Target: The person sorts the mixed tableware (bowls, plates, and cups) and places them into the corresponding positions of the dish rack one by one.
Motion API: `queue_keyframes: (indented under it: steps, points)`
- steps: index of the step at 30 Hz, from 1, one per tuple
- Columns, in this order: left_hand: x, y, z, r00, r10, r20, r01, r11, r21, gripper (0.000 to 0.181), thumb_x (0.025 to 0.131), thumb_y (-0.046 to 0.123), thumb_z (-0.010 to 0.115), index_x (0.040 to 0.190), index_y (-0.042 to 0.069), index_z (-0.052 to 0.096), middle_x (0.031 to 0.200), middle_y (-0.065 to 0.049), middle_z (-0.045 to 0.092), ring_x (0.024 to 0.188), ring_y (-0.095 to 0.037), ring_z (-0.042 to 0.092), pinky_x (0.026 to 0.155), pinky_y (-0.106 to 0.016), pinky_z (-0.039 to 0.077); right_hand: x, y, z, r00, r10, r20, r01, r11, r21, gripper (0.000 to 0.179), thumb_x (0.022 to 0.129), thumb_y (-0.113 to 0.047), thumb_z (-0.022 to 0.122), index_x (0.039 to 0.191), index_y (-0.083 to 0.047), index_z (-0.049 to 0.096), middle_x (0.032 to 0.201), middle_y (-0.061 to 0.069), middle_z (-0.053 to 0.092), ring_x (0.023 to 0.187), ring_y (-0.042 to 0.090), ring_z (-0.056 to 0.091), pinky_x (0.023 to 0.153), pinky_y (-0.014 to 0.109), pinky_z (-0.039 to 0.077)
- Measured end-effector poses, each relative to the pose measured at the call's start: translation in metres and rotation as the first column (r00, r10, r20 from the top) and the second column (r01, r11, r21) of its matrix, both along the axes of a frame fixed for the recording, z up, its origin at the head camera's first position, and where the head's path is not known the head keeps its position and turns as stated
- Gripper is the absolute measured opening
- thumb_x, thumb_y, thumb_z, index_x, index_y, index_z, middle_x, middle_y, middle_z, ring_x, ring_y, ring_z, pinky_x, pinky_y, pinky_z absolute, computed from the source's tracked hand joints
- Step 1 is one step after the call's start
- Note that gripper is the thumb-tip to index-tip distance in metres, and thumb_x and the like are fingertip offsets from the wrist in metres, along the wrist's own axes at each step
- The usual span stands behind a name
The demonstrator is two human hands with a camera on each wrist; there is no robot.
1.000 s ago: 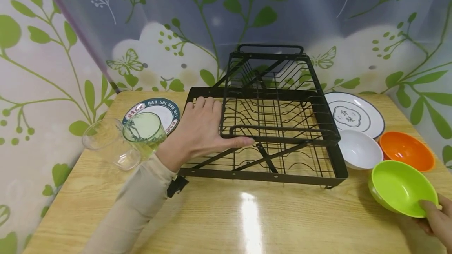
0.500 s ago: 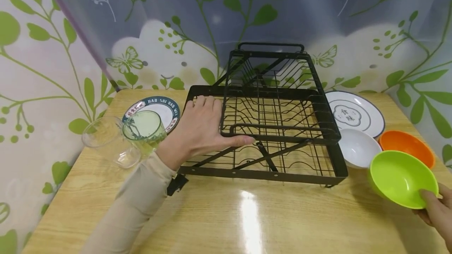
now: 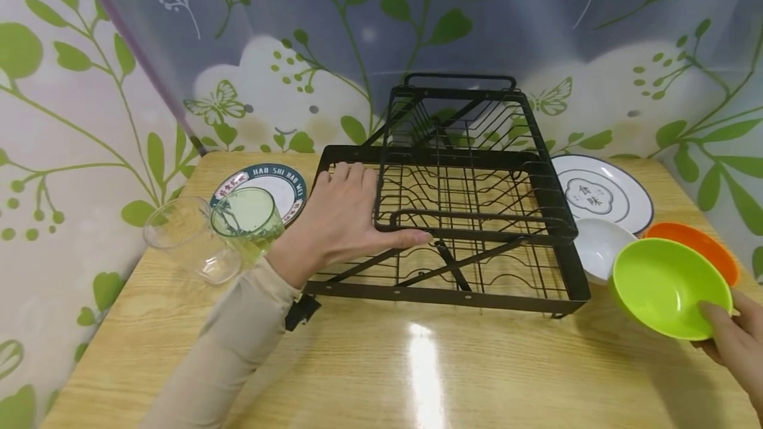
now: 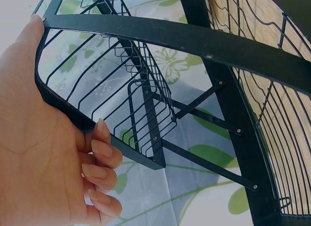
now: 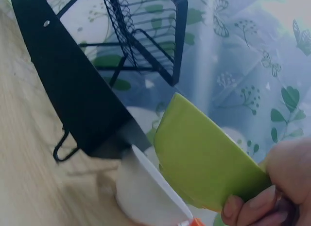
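A black two-tier wire dish rack [image 3: 441, 293] stands in the middle of the table. My left hand [image 3: 336, 220] grips the left side of its upper tier; in the left wrist view the fingers [image 4: 101, 153] curl round the tier's edge. At the far right my right hand [image 3: 736, 333] holds a lime-green bowl [image 3: 670, 286] by its rim, thumb inside and fingers beneath. The bowl is raised and tilted, its inside facing up toward the head camera. Behind it, partly covered, sit a white bowl [image 3: 599, 250] and an orange bowl [image 3: 700, 247].
A white plate [image 3: 620, 194] with a dark rim lies right of the rack. On the left are a blue-rimmed plate [image 3: 292, 181], a green glass [image 3: 247, 217] and a clear glass [image 3: 185, 243]. A patterned curtain [image 3: 268, 104] hangs behind the wooden table [image 3: 501, 369].
My right hand has raised the lime-green bowl and brought it slightly left, so it now overlaps the white bowl more. My left hand stays in place on the rack.
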State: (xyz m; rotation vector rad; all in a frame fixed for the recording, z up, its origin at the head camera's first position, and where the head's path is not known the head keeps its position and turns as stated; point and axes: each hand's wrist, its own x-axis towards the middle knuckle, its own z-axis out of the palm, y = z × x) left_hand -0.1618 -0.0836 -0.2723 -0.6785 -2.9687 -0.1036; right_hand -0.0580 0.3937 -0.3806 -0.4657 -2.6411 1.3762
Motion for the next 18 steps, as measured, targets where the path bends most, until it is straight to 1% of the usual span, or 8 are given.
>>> queue_keyframes:
  steps: [1, 3, 6, 8, 10, 13, 15, 18]
  points:
    - [0.0, 0.0, 0.0, 1.0, -0.001, 0.001, 0.001, 1.0, 0.001, 0.118, 0.068, 0.093, 0.036, 0.135, -0.004, 0.044, 0.13, -0.021, 0.05, 0.119, -0.037, 0.046, 0.096, -0.049, 0.039, -0.002, -0.003, 0.001, 1.0, 0.012, -0.01, -0.012, 1.0, 0.023, 0.028, 0.1, -0.006, 0.033, 0.111, -0.008, 0.058, 0.055, -0.006, 0.055, 0.042, 0.008, 0.051, 0.04, 0.02, 0.043]
    - [0.0, -0.001, -0.001, 1.0, -0.005, 0.003, 0.005, 1.0, 0.002, 0.117, 0.069, 0.093, 0.037, 0.134, -0.003, 0.044, 0.129, -0.02, 0.051, 0.118, -0.036, 0.046, 0.095, -0.048, 0.04, -0.01, 0.004, -0.01, 0.998, 0.021, -0.065, -0.019, 0.999, 0.039, 0.029, 0.101, -0.01, 0.037, 0.103, -0.03, 0.058, 0.054, -0.007, 0.056, 0.042, 0.008, 0.051, 0.037, 0.024, 0.043]
    - [0.0, -0.001, -0.001, 1.0, -0.009, 0.001, 0.009, 1.0, 0.009, 0.117, 0.069, 0.093, 0.037, 0.135, -0.003, 0.043, 0.131, -0.02, 0.05, 0.12, -0.035, 0.046, 0.097, -0.049, 0.039, -0.025, 0.009, -0.021, 0.998, 0.005, -0.065, 0.005, 0.989, 0.149, 0.017, 0.102, -0.02, 0.04, 0.107, -0.026, 0.055, 0.055, -0.003, 0.057, 0.044, 0.009, 0.052, 0.037, 0.032, 0.044]
    - [0.0, -0.002, -0.002, 1.0, -0.011, 0.0, 0.011, 1.0, 0.012, 0.118, 0.069, 0.093, 0.036, 0.137, -0.003, 0.041, 0.134, -0.021, 0.048, 0.123, -0.035, 0.044, 0.099, -0.05, 0.037, -0.03, 0.004, -0.019, 0.998, 0.01, -0.055, 0.002, 0.98, 0.199, 0.015, 0.102, -0.024, 0.042, 0.105, -0.028, 0.056, 0.057, 0.001, 0.059, 0.046, 0.01, 0.053, 0.038, 0.033, 0.044]
    - [0.0, -0.002, -0.002, 1.0, -0.014, -0.004, 0.014, 1.0, 0.015, 0.12, 0.069, 0.093, 0.035, 0.14, -0.004, 0.039, 0.137, -0.022, 0.046, 0.126, -0.035, 0.042, 0.102, -0.052, 0.035, -0.032, -0.013, -0.006, 1.0, 0.019, -0.023, -0.012, 0.966, 0.259, 0.024, 0.102, -0.024, 0.042, 0.113, -0.01, 0.058, 0.061, 0.006, 0.061, 0.048, 0.01, 0.052, 0.041, 0.029, 0.045]
    - [0.0, -0.002, -0.003, 1.0, -0.014, -0.01, 0.014, 1.0, 0.011, 0.121, 0.069, 0.094, 0.034, 0.142, -0.004, 0.036, 0.139, -0.022, 0.044, 0.128, -0.035, 0.041, 0.102, -0.052, 0.035, -0.03, -0.043, 0.019, 0.997, 0.07, -0.022, -0.059, 0.946, 0.319, 0.039, 0.101, -0.019, 0.04, 0.122, 0.012, 0.05, 0.064, 0.012, 0.061, 0.048, 0.009, 0.05, 0.043, 0.023, 0.043]
    - [0.0, -0.002, -0.003, 1.0, -0.011, -0.009, 0.011, 1.0, 0.009, 0.122, 0.069, 0.094, 0.033, 0.142, -0.004, 0.035, 0.139, -0.022, 0.044, 0.128, -0.035, 0.041, 0.102, -0.051, 0.035, -0.03, -0.058, 0.03, 0.995, 0.094, -0.044, -0.073, 0.933, 0.352, 0.038, 0.101, -0.018, 0.039, 0.122, 0.012, 0.05, 0.061, 0.011, 0.059, 0.047, 0.009, 0.048, 0.042, 0.024, 0.041]
    - [0.001, -0.002, -0.003, 1.0, -0.005, -0.001, 0.005, 1.0, 0.015, 0.124, 0.068, 0.095, 0.031, 0.145, -0.003, 0.033, 0.142, -0.022, 0.042, 0.13, -0.035, 0.039, 0.103, -0.051, 0.034, -0.033, -0.071, 0.038, 0.989, 0.123, -0.084, -0.081, 0.917, 0.391, 0.034, 0.101, -0.02, 0.039, 0.117, 0.007, 0.053, 0.056, 0.008, 0.055, 0.045, 0.011, 0.045, 0.04, 0.026, 0.037]
